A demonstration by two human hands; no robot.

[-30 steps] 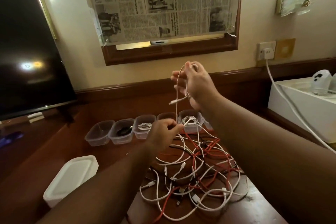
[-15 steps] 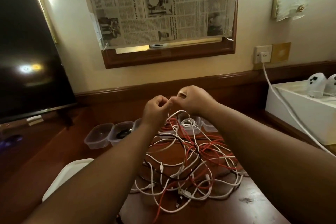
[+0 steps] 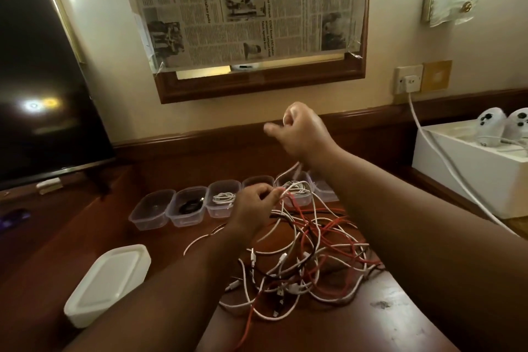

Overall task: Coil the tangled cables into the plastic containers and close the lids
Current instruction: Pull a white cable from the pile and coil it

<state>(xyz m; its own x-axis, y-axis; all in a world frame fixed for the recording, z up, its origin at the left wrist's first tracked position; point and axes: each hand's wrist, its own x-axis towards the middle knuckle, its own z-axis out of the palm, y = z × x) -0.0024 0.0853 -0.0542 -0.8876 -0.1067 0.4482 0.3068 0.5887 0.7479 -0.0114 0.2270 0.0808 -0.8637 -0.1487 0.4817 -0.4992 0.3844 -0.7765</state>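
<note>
Head camera, looking down over both my forearms at a dark wooden desk (image 3: 400, 323). My right hand (image 3: 303, 134) is raised above the clutter, fingers curled into a fist around a white cable (image 3: 288, 173) that drops from under my palm toward the containers; the index finger sticks out a little to the left. My left hand (image 3: 253, 206) is lower, at the far edge of the tangled cables (image 3: 308, 251), with thumb and fingertips pinched together on white and red strands there.

That tangle is a loose heap of white, red and a few dark cables lying on the desk between my arms, with several connector ends showing.

Behind it, a row of clear plastic containers (image 3: 183, 204) stands along the back of the desk, all without lids. From the left: the first looks bare, though I cannot be sure, the second holds a coiled black cable (image 3: 190, 205), the third a coiled white cable (image 3: 224, 197), the fourth is mostly hidden by my left hand, and the fifth has white cable in it just beside my fingertips. A sixth is partly hidden behind my right forearm.

A stack of white lids (image 3: 107, 283) sits at the near left of the desk, well apart from the containers. A television (image 3: 43, 80) stands at the left, and newspaper (image 3: 248, 6) covers a framed mirror on the wall.
</note>
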